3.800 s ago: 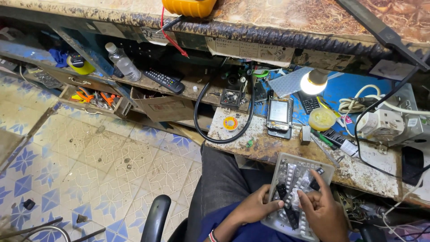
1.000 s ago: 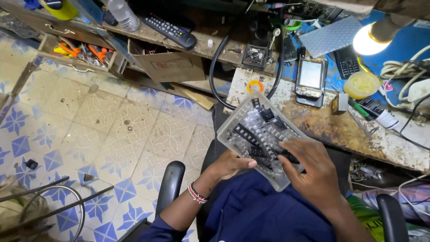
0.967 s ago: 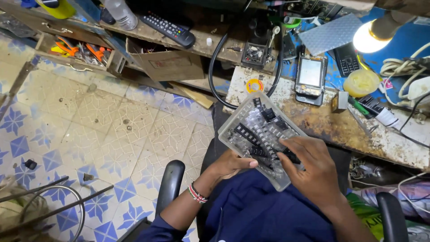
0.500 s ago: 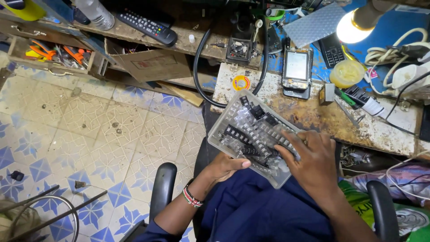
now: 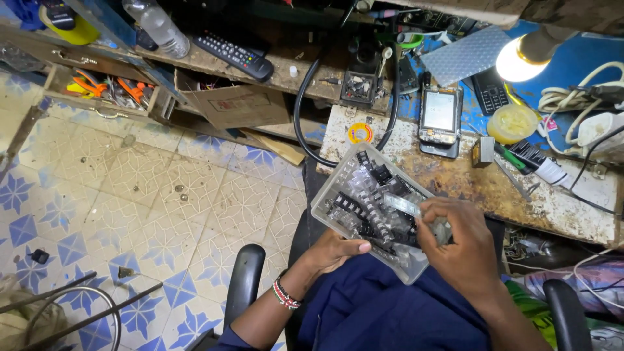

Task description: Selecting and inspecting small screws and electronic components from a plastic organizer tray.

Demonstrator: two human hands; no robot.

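Your left hand (image 5: 335, 250) holds the clear parts box (image 5: 364, 201) from under, over your lap by the bench (image 5: 552, 201). Your right hand (image 5: 458, 244) pinches a small part inside. Keep the box flat so nothing spills.

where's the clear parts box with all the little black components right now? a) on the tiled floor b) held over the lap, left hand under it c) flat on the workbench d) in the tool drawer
b: the clear compartment box is off the bench, the left hand supports it from below, and the right hand reaches into it.
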